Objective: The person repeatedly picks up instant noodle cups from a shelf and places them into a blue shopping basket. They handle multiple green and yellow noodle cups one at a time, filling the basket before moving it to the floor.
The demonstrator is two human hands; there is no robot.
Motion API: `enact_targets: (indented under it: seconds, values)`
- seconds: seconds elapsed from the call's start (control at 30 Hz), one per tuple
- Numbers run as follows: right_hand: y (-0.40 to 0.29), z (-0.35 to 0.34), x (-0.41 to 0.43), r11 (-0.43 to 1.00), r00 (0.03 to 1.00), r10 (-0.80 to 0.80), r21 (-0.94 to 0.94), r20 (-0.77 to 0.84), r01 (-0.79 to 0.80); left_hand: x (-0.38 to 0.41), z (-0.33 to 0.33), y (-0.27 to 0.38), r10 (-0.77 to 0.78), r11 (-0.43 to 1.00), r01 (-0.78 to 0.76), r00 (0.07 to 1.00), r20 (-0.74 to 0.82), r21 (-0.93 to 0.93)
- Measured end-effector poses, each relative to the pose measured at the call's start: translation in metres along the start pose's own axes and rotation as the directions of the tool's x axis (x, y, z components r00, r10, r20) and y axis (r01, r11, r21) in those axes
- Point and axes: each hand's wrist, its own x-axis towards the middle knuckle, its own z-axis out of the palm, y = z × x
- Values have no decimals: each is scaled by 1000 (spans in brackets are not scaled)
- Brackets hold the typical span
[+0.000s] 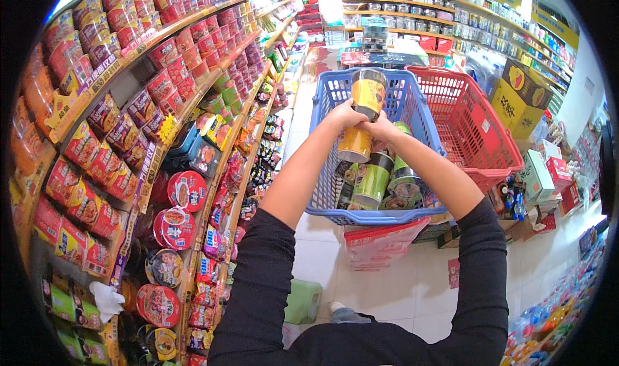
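Observation:
Both my hands are together over a blue plastic shopping basket [377, 217]. My left hand [347, 114] and my right hand [383, 128] hold a dark cup-shaped container with a yellow label [368, 92], their fingers round its lower part. Directly below them is a yellow cup-shaped container [354, 144]; whether a hand also grips it, I cannot tell. Green cup-shaped containers [371, 184] lie in the basket under my forearms. A red plastic basket [471, 119] adjoins the blue one on the right.
Shelves of instant noodle cups [164, 88] and snack packets rise along the left. A green plastic stool [303, 300] stands on the floor near my foot. A yellow carton [520, 97] stands right of the red basket, with smaller boxes [536, 176] nearby. Bottles fill the lower right edge.

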Motion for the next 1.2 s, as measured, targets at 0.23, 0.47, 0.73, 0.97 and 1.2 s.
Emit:
enact_targets:
  seconds: [0.23,0.47,0.73,0.97,1.2]
  values:
    - [19,9,32,959,986,165,-233,0,-161,28,25,-34,-126,987,114,986,111,114]
    - [13,-1,34,903,982,181,-406,55,-143,34,30,-61,-146,989,144,976,163,24]
    - [-4,-10,41,798,978,201,-570,-60,-199,-4,20,-41,-35,949,22,999,35,314]
    - [-15,0,35,774,994,111,-627,-13,-95,-20,8,-68,280,959,-231,842,-461,161]
    - [-40,24,41,787,969,-244,-593,-47,169,-62,-19,-66,304,900,-426,771,-560,-97]
